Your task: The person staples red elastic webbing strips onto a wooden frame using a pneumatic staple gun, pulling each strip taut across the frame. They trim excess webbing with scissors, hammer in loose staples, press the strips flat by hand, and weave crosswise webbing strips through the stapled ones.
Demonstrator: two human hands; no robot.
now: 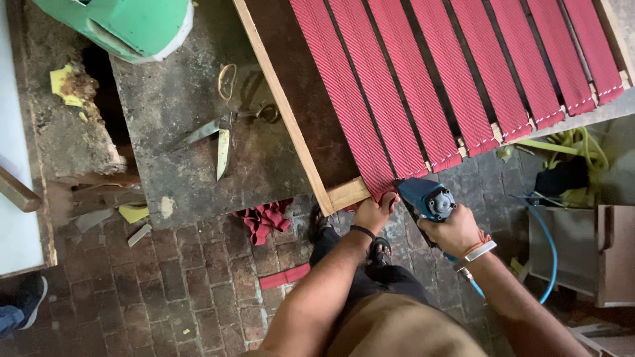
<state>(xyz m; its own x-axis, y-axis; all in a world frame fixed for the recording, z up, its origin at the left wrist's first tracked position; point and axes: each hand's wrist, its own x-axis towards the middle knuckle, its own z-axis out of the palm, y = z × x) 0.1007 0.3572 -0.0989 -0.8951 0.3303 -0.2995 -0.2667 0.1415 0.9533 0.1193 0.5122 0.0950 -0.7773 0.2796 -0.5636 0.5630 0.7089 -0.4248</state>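
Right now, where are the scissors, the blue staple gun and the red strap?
scissors (221, 132): head view, pivot.
blue staple gun (423, 198): head view, body.
red strap (344, 99): head view, middle of leftmost band.

Large scissors (223, 135) lay open on the dark worktop (178, 99), a green drum (126, 23) stood at its far edge, and red scraps (266, 218) (crumpled) lay on the brick floor (192, 291).
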